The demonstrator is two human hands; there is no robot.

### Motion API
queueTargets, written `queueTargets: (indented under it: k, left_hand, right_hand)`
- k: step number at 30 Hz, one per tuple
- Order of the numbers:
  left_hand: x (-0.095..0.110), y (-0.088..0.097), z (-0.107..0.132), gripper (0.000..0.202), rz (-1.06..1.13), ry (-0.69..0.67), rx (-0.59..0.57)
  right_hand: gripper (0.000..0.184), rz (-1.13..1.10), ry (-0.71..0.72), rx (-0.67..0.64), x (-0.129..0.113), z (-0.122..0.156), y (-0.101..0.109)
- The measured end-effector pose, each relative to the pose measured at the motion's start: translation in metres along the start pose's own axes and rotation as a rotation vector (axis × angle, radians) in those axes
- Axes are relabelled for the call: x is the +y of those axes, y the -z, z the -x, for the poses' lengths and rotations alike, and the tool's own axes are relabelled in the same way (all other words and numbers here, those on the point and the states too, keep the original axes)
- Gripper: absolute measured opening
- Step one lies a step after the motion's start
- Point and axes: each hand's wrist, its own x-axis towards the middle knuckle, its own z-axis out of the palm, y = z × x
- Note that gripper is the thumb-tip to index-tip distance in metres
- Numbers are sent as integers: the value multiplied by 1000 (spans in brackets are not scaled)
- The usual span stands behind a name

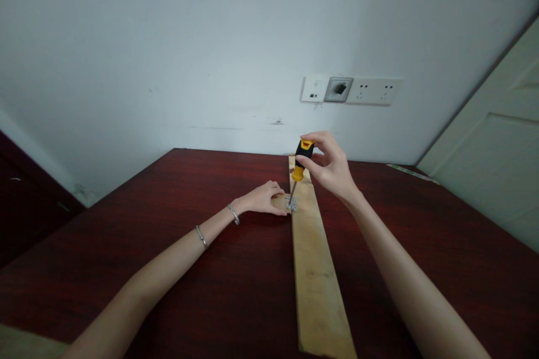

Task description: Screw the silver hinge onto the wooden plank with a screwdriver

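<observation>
My right hand (330, 165) grips a screwdriver (304, 152) with a yellow and black handle, held nearly upright. Its metal shaft points down, and the tip meets a small metal hinge (293, 204). The hinge spans a long wooden plank (314, 258) and a short wood block (279, 201) at the plank's left edge. Around that block my left hand (263, 199) is closed, thumb on the near side and fingers on the far side. Whether a screw sits under the tip is too small to tell.
The plank lies lengthwise on a dark red wooden table (202, 291). Behind it rises a white wall (189, 56) with a row of sockets (374, 91) and a black plug (339, 88). A pale panelled door (501, 140) stands at the right, near a green-white strip (412, 173).
</observation>
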Motion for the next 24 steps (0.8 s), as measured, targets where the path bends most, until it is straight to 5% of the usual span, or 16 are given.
queueTargets:
  k: [24]
  left_hand:
    - [1, 1, -1, 57, 5, 5, -20]
  right_hand:
    - [29, 38, -10, -16, 3, 1, -1]
